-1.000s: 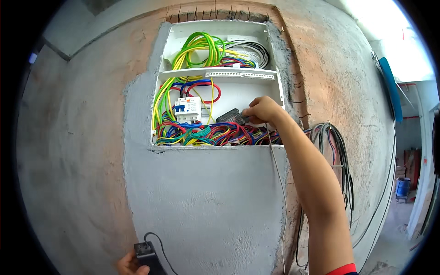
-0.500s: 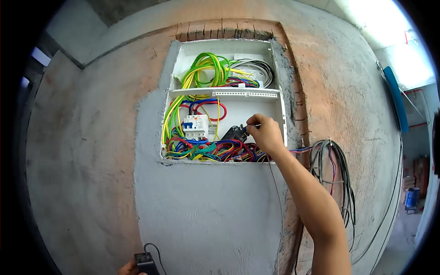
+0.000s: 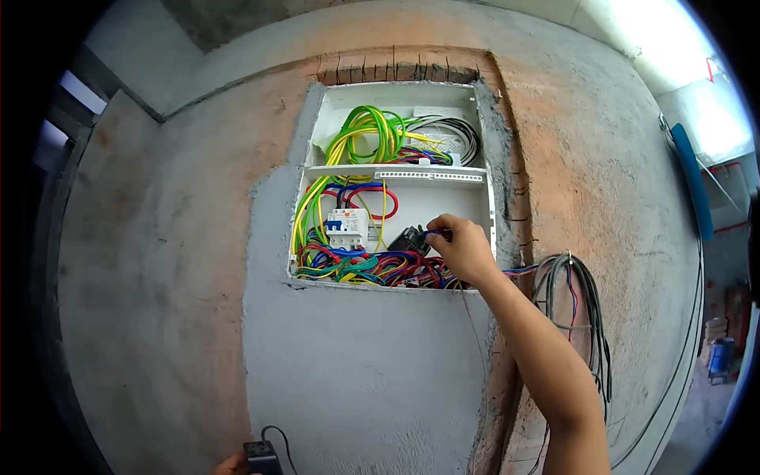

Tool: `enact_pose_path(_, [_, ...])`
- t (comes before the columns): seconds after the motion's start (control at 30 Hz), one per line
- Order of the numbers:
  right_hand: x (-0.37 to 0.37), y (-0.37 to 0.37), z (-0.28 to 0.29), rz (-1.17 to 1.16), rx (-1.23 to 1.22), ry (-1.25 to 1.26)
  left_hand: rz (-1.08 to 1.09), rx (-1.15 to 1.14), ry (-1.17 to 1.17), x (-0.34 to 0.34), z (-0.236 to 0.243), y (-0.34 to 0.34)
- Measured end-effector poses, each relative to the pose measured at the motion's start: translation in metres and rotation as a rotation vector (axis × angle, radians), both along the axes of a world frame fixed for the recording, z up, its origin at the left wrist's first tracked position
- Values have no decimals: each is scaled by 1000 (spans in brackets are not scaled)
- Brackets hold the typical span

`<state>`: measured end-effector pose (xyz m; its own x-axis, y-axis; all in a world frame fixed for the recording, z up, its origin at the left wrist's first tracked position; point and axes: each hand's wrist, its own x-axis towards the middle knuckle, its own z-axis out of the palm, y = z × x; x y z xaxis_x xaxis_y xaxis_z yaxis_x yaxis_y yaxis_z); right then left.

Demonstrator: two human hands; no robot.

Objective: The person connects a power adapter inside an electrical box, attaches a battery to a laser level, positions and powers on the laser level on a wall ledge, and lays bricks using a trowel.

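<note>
An open white distribution box (image 3: 489, 190) is set in the wall, packed with coloured wires. Inside its lower half, my right hand (image 3: 463, 247) is closed in a pinch on what looks like a short blue wire (image 3: 431, 233). Its fingertips are right beside a black device (image 3: 407, 240), which lies tilted on a tangle of wires (image 3: 372, 267). A white circuit breaker (image 3: 347, 228) with blue levers sits to the left of that device. At the bottom edge, my left hand (image 3: 230, 465) is closed around a small black box (image 3: 260, 457) with a thin black cord; most of that hand is out of view.
Green-yellow wires (image 3: 366, 131) and grey wires (image 3: 467, 136) are coiled in the upper compartment, above a white terminal strip (image 3: 427, 176). Black cable (image 3: 598, 317) hangs looped on the wall to the right. A blue barrel (image 3: 720, 356) stands far right.
The whole view has shifted a little, so the box sits slightly lower and further right. My right hand is still pinching beside the black device, and my left still grips the black box.
</note>
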<state>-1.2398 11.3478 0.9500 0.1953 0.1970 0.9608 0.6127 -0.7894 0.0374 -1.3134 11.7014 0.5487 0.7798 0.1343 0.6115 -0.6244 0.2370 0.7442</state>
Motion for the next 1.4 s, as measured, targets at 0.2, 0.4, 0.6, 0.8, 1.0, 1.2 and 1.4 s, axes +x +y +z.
enact_pose_path(0.2, [1,-3,-8,152,27,-33,96,-10,-2,-5,-8,-6])
enact_pose_path(0.4, [-2,-6,-6,108,104,-11,136,53,7,-3,-17,0])
enact_pose_path(0.6, [-8,-8,-3,87,169,-3,181,48,34,-3,-21,-5])
enact_pose_path(0.8, [-18,-14,-2,65,159,15,138,-3,16,-6,-23,-13])
enact_pose_path(1.0, [-38,-21,-4,32,147,30,117,11,11,-11,-21,-23])
enact_pose_path(1.2, [-56,-37,-7,84,135,-13,175,69,-5,-15,-34,-27])
enact_pose_path(1.4, [-98,-62,-25,167,127,-70,184,70,143,-27,-81,-30])
